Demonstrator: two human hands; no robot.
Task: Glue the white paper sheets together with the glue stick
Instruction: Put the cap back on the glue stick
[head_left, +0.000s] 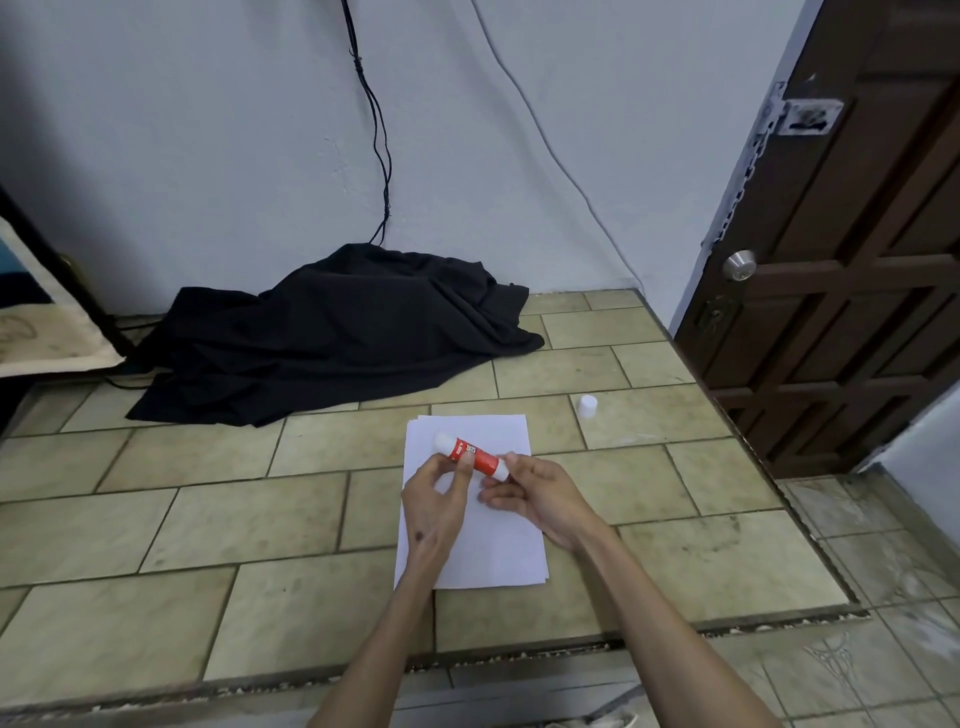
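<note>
Head view: glue stick (472, 455) held just above the white paper sheets (483, 540), both hands on it. Left hand (434, 501) pinching the red middle of the barrel, fingers (464, 470) curled round it. Right hand (535, 493) gripping the white near-right end, probably to twist the base and wind glue out. White cap (588, 406) already off, standing upright on the tiled desk (260, 519), to the far right of the sheets and well apart from them. Far-left tip of the stick bare and white, angled away. Sheets stacked slightly askew, edges offset, lying flat and unmarked. Black cloth (332, 332) heaped by the far wall.
</note>
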